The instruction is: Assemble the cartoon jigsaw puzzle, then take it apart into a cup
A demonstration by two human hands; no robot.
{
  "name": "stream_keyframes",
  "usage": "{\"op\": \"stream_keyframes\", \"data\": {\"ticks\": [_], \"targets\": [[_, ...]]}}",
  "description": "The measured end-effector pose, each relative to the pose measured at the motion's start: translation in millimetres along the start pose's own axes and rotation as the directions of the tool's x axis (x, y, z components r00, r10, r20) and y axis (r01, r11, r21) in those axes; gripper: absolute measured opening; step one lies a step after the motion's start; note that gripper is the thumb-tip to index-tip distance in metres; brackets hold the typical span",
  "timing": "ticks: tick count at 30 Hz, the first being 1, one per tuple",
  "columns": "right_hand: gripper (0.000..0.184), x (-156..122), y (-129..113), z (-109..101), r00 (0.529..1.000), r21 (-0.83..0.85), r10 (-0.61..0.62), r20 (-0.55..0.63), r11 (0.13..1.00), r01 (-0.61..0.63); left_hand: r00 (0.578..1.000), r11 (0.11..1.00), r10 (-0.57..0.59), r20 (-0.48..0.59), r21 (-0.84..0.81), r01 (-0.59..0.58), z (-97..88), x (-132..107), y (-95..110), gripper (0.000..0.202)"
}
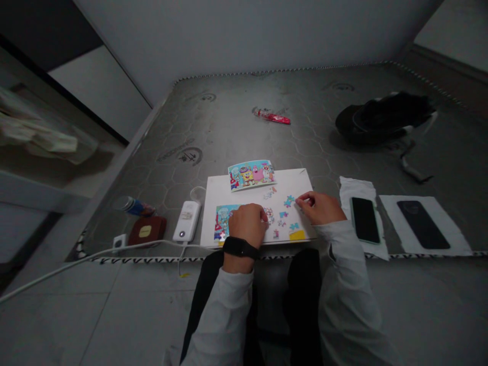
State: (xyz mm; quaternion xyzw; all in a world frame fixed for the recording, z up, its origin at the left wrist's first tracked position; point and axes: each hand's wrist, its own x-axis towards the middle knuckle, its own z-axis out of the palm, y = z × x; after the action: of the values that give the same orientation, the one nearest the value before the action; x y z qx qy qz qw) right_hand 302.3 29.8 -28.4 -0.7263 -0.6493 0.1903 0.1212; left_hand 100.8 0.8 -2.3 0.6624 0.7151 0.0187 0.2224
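Head view: puzzle [223,216] half hidden under left hand [247,223], pieces [288,201] blurry.

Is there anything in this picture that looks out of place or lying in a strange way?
Little stands out. A drink can lies on its side near the left edge of the mattress, beside a small brown case. A red tube lies alone farther back. Nothing looks spilled or damaged.

Head camera looks down, seemingly close, over the white board [294,180].
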Motion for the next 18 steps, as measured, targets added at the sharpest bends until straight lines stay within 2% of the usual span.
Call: {"op": "stream_keyframes", "data": {"ticks": [3, 6, 12, 15, 18], "targets": [[0.017, -1, 3, -4, 1.0, -0.007, -0.01, 0.027, 1.0, 0.01, 0.999, 0.999, 0.043, 0.029, -0.01, -0.043, -0.8, -1, -1, 0.005], [0.012, -2, 4, -3, 0.991, 0.008, -0.1, 0.084, 0.995, 0.1, 0.992, 0.995, 0.089, 0.094, -0.058, -0.083, -1.1, -1, -2, 0.006], [0.02, 2, 3, 5, 0.915, 0.098, -0.263, 0.307, 0.965, 0.245, 0.99, 0.999, 0.036, 0.134, -0.012, -0.034, 0.1, -1, -1, 0.01], [0.021, 3, 1, 8, 0.884, 0.111, -0.296, 0.361, 0.955, 0.274, 0.991, 0.999, 0.033, 0.129, 0.006, -0.034, -0.7, -1, 0, 0.008], [0.021, 5, -1, 10, 0.873, 0.094, -0.298, 0.386, 0.954, 0.284, 0.993, 0.999, 0.025, 0.118, 0.026, -0.029, -2.2, -3, 3, 0.006]]}}
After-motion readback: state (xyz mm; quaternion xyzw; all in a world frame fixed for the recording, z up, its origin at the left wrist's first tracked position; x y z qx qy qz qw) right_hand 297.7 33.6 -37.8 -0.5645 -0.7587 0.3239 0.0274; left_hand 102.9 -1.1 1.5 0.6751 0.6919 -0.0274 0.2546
